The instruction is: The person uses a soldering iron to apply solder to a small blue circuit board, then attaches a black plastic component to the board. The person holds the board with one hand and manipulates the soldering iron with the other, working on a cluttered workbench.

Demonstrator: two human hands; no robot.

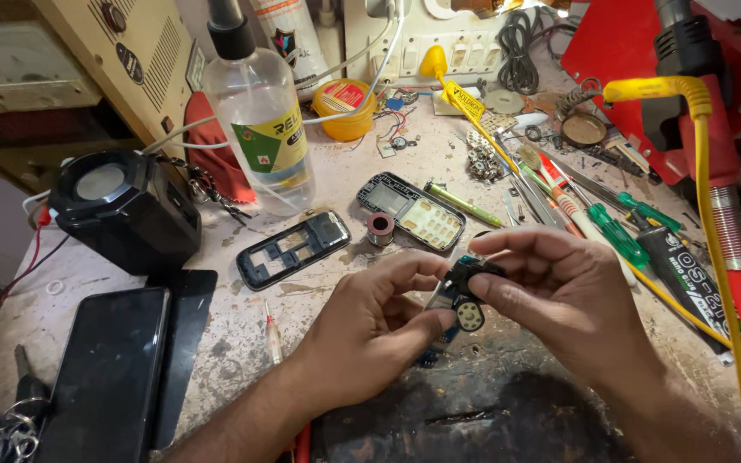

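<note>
A small black module [465, 287] is pinched between both hands above the desk [242, 343]: left hand [375, 321] from below-left, right hand [559, 287] from the right, its long axis near vertical.

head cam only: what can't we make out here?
- Small black phone part, head view: mostly covered by the fingers of the left hand and right hand; underside unseen.
- Key bunch: cut off by the bottom-left edge.
- Red tool: cut off by the right edge.
- Loose bits by the solder-paste tin: too small to identify.
</note>
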